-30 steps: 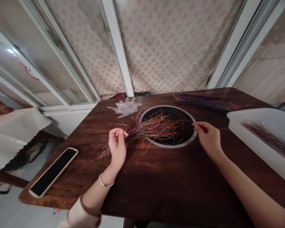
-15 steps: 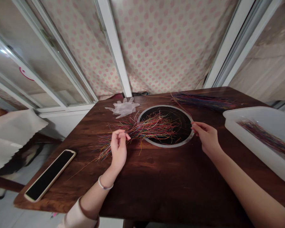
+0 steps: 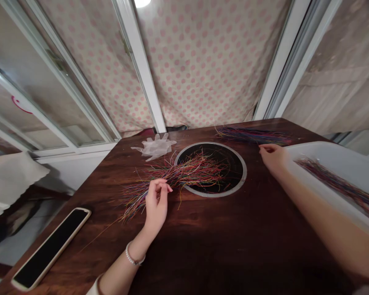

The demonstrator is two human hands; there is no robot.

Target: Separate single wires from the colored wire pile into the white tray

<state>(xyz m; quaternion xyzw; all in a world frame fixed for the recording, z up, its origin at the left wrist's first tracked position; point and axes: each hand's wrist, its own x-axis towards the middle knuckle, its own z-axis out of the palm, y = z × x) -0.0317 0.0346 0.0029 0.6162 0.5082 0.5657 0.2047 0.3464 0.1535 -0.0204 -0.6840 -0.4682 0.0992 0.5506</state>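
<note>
A loose bundle of thin coloured wires [image 3: 193, 170] lies across a round black disc with a pale rim [image 3: 245, 172], its left end spreading over the wooden table. My left hand [image 3: 157, 203] is at the near side of this bundle, fingertips and thumb drawn together; whatever they pinch is too small to make out. Over on the right, my right hand [image 3: 272, 155] is beside a darker pile of wires [image 3: 252, 134], thumb and forefinger closed on the end of a thin wire. That wire's far part merges with the pile.
A white plastic tub [image 3: 335, 153] with more wires stands at the right, next to my right forearm. Crumpled clear gloves [image 3: 155, 146] lie behind the bundle. A phone [image 3: 52, 248] rests at the left table edge. Behind the table hangs a dotted curtain [image 3: 203, 65].
My right hand has moved from the disc's rim right and away to the dark pile, with the thin wire. The left hand stays by the bundle. The view has shifted slightly.
</note>
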